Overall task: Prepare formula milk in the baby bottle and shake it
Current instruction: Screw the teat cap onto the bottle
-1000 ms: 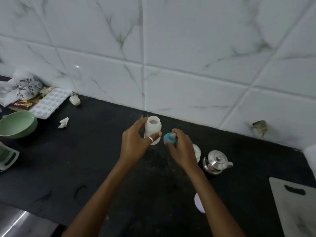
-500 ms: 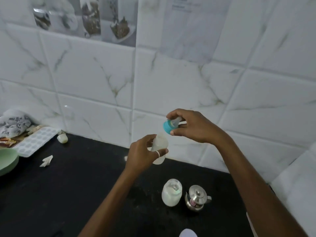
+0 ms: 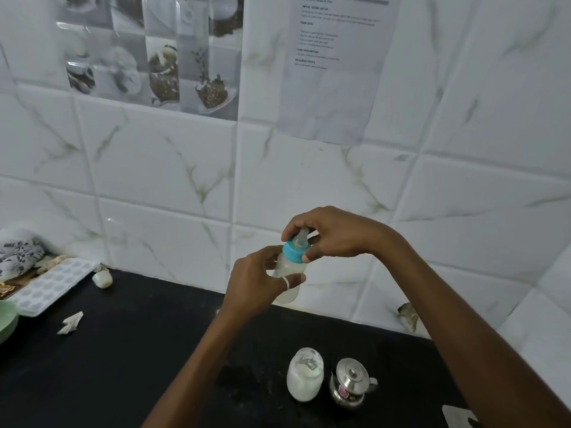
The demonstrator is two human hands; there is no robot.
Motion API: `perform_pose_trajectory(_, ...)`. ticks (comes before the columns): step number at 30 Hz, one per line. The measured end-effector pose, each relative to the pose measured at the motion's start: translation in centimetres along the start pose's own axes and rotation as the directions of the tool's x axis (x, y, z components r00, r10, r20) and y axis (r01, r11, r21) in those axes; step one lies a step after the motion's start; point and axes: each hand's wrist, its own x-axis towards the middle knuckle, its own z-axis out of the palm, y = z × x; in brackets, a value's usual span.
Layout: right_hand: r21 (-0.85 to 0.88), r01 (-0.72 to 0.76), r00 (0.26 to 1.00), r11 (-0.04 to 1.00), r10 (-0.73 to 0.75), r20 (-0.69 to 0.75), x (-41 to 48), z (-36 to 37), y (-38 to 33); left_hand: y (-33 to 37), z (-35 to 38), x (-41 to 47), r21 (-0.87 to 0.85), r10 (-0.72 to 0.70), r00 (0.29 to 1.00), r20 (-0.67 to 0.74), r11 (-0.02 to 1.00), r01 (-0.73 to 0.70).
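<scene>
A small baby bottle (image 3: 290, 267) with milky liquid is held up in front of the tiled wall. My left hand (image 3: 256, 281) grips its body from the left, a ring on one finger. The blue teat cap (image 3: 295, 250) sits on the bottle's neck, its clear nipple pointing up. My right hand (image 3: 330, 233) arches over the cap from the right and pinches it with thumb and fingers. Below on the black counter stand a glass jar of white powder (image 3: 305, 374) and a small steel pot with a lid (image 3: 350, 383).
At the far left lie a white ice tray (image 3: 51, 284), a green bowl's rim (image 3: 7, 319), a patterned cloth (image 3: 18, 253), a crumpled paper scrap (image 3: 70, 322) and a small pale object (image 3: 103, 278). A white board corner (image 3: 457, 415) shows bottom right. Papers hang on the wall.
My right hand has brought the blue teat cap down from above onto the bottle's neck. The view has tilted upward, so more of the wall shows.
</scene>
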Motion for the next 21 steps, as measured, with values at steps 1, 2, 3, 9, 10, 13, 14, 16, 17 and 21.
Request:
perform_pose_trajectory(1,-0.003,-0.001,1.0,1.0,0.001,-0.004,0.1,0.1,0.1,0.0,0.0,0.0,0.001,0.001,1.0,0.0,1.0,-0.001)
perform_pose_trajectory(2,-0.009,-0.002,1.0,1.0,0.002,-0.009,0.1,0.1,0.1,0.1,0.0,0.0,0.003,0.001,1.0,0.0,1.0,-0.001)
perform_pose_trajectory(3,-0.015,-0.003,1.0,1.0,0.002,-0.017,0.2,0.2,0.2,0.1,0.0,0.1,0.005,0.002,1.0,-0.002,1.0,-0.002)
perform_pose_trajectory(9,-0.047,-0.038,0.996,0.998,0.034,-0.085,0.4,0.7,0.5,0.4,0.1,0.0,0.016,0.003,1.0,-0.023,1.0,-0.002)
perform_pose_trajectory(10,-0.052,-0.055,0.994,0.997,0.05,-0.1,0.5,0.8,0.5,0.4,0.1,0.0,0.018,0.003,1.0,-0.029,1.0,-0.003)
perform_pose_trajectory(13,-0.068,-0.118,0.982,0.991,0.106,-0.154,0.6,1.1,0.4,0.6,0.4,-0.1,0.023,0.008,0.998,-0.055,1.0,-0.007)
perform_pose_trajectory(14,-0.076,-0.137,0.977,0.988,0.123,-0.172,0.6,1.3,0.3,0.6,0.5,-0.1,0.025,0.01,0.998,-0.063,1.0,-0.008)
perform_pose_trajectory(16,-0.099,-0.174,0.965,0.98,0.15,-0.217,0.6,1.8,0.1,0.7,0.8,-0.1,0.031,0.006,0.997,-0.073,1.0,-0.004)
perform_pose_trajectory(17,-0.117,-0.195,0.955,0.974,0.162,-0.247,0.7,2.2,0.0,0.7,0.9,-0.2,0.033,0.001,0.997,-0.078,0.999,0.001)
perform_pose_trajectory(21,-0.185,-0.328,0.892,0.926,0.24,-0.383,0.9,3.7,-0.3,0.8,1.3,-0.5,0.03,-0.027,0.994,-0.109,0.999,0.03)
